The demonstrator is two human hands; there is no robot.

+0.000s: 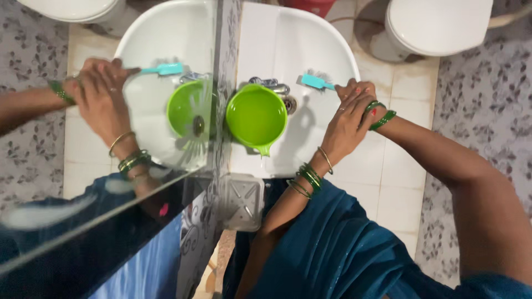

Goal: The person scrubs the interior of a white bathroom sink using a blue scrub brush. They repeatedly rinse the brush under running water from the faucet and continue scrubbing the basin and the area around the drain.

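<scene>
Head view, looking straight down. Left hand (344,126) comes up from the bottom centre with its fingers curled shut, and as far as can be judged it grips the handle end of a teal brush (314,81). Right hand (359,91) comes in from the right. It lies pressed against the far side of the left, fingers bent. Whether it also grips the handle or only braces the other hand, I cannot tell, since the two overlap. Both wrists carry green bangles (308,177). The brush head points left and lies at the rear rim of the white basin (260,33), just beside the metal tap (271,84). A green mug (256,117) stands in the bowl below the tap, open side up, apart from the brush and hands. Judgement: the step in hand looks like brushing the basin rim by the tap. A further stroke calls for a firm grip on the handle and room kept from the tap and mug. A mirror (66,166) on the left repeats hands, brush and mug. A white toilet (438,25) stands at top right on the tiled floor (399,182).
</scene>
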